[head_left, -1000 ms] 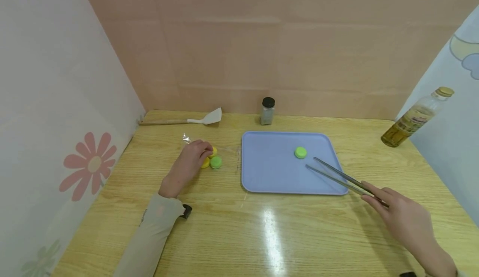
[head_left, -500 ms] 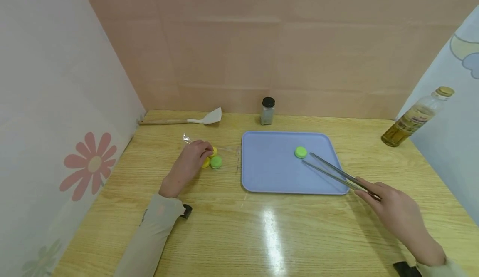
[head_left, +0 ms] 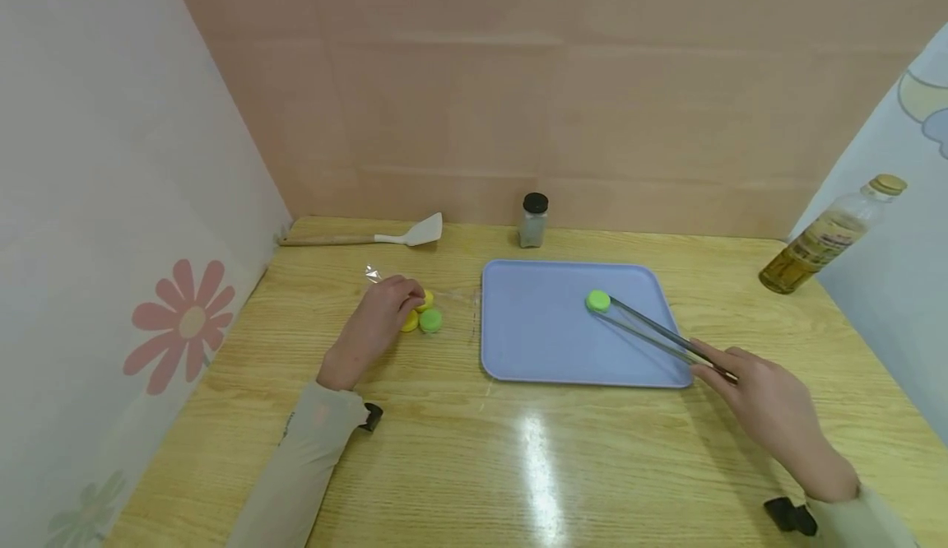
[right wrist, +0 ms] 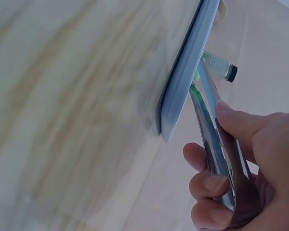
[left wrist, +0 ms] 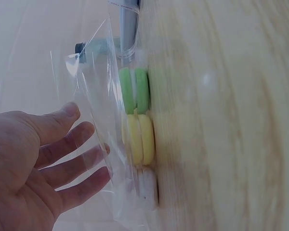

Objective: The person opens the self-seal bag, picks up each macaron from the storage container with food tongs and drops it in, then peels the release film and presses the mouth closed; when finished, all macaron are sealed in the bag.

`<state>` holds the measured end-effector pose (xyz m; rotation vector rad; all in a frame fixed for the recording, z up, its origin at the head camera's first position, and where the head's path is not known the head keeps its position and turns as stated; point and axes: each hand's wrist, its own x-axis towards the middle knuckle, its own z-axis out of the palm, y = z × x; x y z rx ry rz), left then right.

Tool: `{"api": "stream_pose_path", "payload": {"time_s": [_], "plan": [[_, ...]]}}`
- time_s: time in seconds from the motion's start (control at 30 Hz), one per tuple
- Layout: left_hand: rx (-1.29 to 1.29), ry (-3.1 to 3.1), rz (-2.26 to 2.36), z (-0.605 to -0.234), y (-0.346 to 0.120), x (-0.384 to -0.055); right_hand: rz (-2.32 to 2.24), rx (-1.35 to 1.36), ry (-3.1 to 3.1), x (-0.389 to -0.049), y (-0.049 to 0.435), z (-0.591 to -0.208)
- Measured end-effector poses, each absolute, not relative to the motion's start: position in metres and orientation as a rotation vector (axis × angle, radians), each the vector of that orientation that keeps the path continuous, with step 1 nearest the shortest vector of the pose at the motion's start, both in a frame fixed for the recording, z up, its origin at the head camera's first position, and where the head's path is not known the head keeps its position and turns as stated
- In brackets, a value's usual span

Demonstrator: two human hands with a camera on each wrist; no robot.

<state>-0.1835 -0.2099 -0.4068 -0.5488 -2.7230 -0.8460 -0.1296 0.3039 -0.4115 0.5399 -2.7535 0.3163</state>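
My left hand pinches the edge of a clear plastic bag lying on the table, the film crossing the fingers. Inside are macarons: a green one, a yellow one and another yellow one. The left wrist view also shows a pale macaron. My right hand grips metal tongs, thumb on one arm and fingers curled round the other. The tong tips stand at either side of a green macaron on the blue tray.
A spatula with a wooden handle lies at the back left. Behind the tray stands a black-capped glass jar. At the right, a bottle of amber liquid stands near the wall. A brown sheet closes off the back.
My right hand has moved left and slightly up, bringing the tong tips from right of the green macaron to its sides. My left hand stays where it was.
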Motion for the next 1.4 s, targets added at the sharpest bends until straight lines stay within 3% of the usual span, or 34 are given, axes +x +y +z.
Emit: {"api": "stream_pose_path", "payload": {"time_s": [1.0,1.4], "plan": [[-0.567,-2.707,-0.806,-0.409,-0.210,-0.185,0.286,0.659,-2.493,-0.131,0.295,-0.416],[-0.552,-2.726,-0.807,-0.407,-0.208,-0.183,0.333,0.785,-2.416,-0.132,0.267,-0.402]]}}
